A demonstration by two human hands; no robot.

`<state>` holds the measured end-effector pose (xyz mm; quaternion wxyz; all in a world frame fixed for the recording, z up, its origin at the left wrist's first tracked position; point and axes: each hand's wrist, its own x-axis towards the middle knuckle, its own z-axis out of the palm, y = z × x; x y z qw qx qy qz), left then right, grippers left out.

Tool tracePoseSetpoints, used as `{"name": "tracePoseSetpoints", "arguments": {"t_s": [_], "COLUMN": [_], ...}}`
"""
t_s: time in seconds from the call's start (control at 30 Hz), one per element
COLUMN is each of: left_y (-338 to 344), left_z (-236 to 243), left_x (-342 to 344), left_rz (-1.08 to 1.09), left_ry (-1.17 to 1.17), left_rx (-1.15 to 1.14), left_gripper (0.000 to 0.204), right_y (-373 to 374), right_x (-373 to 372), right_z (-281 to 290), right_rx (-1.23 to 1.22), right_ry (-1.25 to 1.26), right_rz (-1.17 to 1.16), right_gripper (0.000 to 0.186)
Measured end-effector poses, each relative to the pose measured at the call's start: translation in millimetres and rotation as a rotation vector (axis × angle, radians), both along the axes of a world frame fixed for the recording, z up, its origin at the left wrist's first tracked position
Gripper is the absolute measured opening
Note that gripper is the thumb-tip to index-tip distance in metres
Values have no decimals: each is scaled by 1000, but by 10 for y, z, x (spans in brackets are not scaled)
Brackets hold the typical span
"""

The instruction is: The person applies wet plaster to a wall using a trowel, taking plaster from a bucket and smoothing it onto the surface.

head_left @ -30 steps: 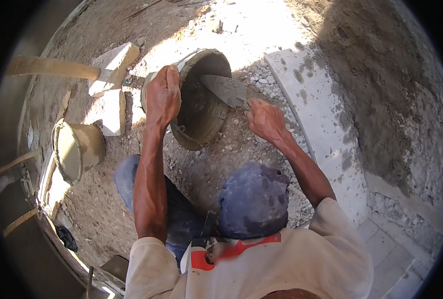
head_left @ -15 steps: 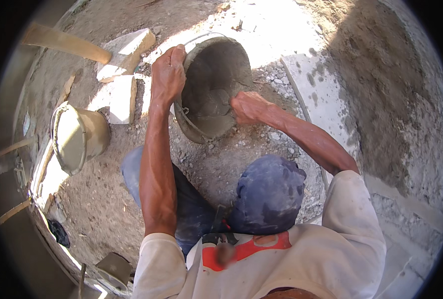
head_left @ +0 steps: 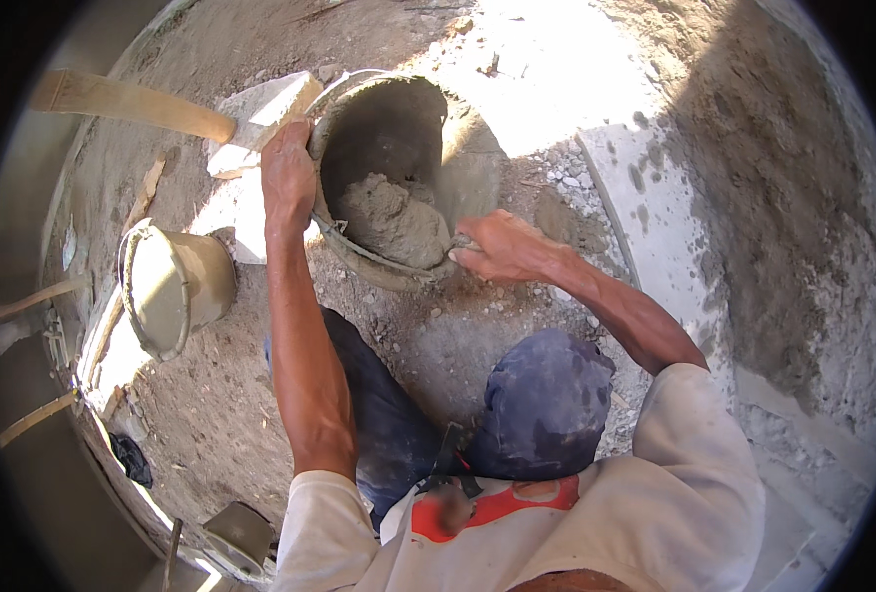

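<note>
A mortar-caked bucket leans toward me, its mouth facing my knees. My left hand is closed on the left side of its rim, near the wire handle. Inside, at the near side, sits a heap of wet grey mortar. My right hand is closed at the right edge of the mouth, around the grip of a trowel. The trowel's blade is hidden, apparently beneath the mortar.
Left of me stands another mortar-smeared bucket. Pale blocks and a wooden post lie beyond it. A wet-spotted slab runs along the right, beside a mound of sand. A dark container sits at lower left.
The bucket's mouth has tipped toward me, with my left hand shifting left and down on it. Mortar now heaps where the trowel blade showed; my right hand has come nearer.
</note>
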<state>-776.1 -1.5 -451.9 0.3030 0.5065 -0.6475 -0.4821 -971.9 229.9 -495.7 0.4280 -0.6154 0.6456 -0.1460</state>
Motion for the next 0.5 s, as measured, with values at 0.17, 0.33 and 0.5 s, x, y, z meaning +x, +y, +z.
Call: {"name": "tracePoseSetpoints", "arguments": {"t_s": [0.17, 0.33, 0.5], "left_y": [-67, -91, -158], "left_z": [53, 65, -44], "left_x": [-7, -32, -299], "left_rz": [14, 24, -3], "left_ry": [21, -59, -151], "left_rx": [-33, -11, -171], "left_gripper": [46, 46, 45], "right_y": [-41, -12, -69], "right_x": [-231, -322, -611], "right_z": [-62, -63, -353], "right_rx": [-94, -198, -199], "right_ry": [78, 159, 58], "right_rz": [26, 73, 10], "right_gripper": [33, 30, 27]}}
